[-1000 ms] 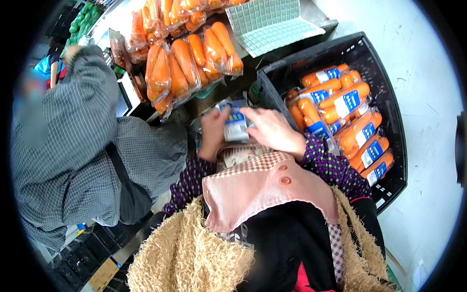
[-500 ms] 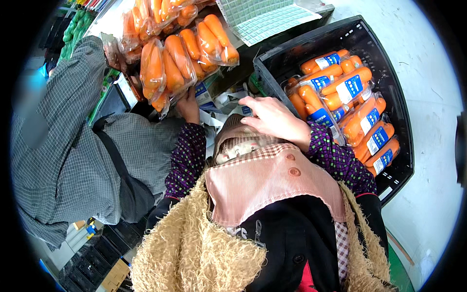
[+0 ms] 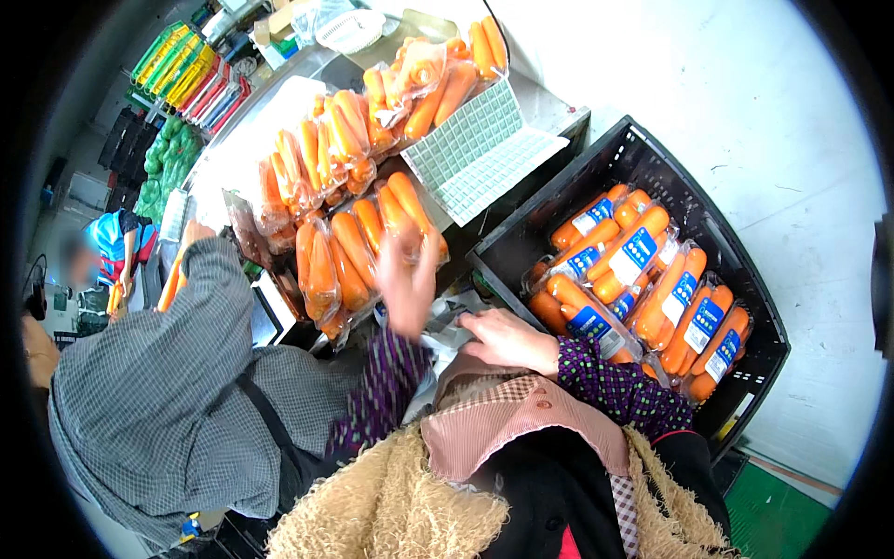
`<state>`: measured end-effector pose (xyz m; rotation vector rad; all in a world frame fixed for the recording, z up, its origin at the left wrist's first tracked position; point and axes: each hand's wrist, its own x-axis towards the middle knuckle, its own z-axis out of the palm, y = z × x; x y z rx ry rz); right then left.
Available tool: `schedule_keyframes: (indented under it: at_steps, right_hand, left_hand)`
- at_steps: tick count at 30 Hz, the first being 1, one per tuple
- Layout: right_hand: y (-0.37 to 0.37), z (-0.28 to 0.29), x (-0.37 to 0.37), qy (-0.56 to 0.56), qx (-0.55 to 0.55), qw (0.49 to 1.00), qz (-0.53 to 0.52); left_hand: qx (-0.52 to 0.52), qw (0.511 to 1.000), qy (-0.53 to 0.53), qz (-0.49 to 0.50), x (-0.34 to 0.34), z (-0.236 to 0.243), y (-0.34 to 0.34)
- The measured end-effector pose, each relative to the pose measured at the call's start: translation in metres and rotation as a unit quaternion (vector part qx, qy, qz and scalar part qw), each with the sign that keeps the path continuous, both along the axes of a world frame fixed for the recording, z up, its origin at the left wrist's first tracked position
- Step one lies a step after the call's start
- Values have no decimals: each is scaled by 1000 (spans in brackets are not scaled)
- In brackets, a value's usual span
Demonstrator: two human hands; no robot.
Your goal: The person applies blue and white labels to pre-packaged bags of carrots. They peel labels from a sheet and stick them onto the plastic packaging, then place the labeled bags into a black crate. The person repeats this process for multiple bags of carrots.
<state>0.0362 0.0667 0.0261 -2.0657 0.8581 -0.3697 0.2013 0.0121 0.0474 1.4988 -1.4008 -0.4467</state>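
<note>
My left hand [image 3: 410,289] is raised, blurred by motion, with its fingers stretched up in front of the nearest bags of carrots [image 3: 349,256]. It appears to hold nothing. My right hand [image 3: 510,339] is lower, beside the crate's near left corner; its fingers are curled together over white paper strips [image 3: 447,328]. Whatever is between those fingertips is too small to make out. To the right, a black crate [image 3: 643,149] holds several clear packs of carrots [image 3: 643,250] with blue and white labels. The bags on the table show no such labels.
More bagged carrots [image 3: 410,88] are heaped along the table. A pale green gridded sheet [image 3: 475,149] stands folded beside them. Close on my left, a co-worker in a grey checked top [image 3: 177,373] reaches toward the table. Green net sacks [image 3: 168,163] lie farther off.
My left hand has come up from below the front bags and lies farther right. My right hand's fingers have lowered onto the paper strips. The co-worker's arm now reaches forward. The whole view has shifted.
</note>
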Motion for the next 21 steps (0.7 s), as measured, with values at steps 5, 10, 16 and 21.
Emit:
schedule_keyframes:
  at_steps: [5, 10, 16, 21]
  right_hand:
    - [4, -3, 3, 5, -15, 1000, 4]
    - [1, 14, -4, -125, 105, 986, -35]
    - [-16, 49, -21, -435, 462, 751, -182]
    - [-37, 60, -13, -630, 516, 557, -158]
  left_hand:
    - [167, 960, -206, 88, 28, -61, -174]
    - [17, 999, 16, -46, 35, -37, -176]
    - [-85, 866, 445, -213, -14, 143, -82]
    - [-125, 791, 567, -191, -42, 180, -14]
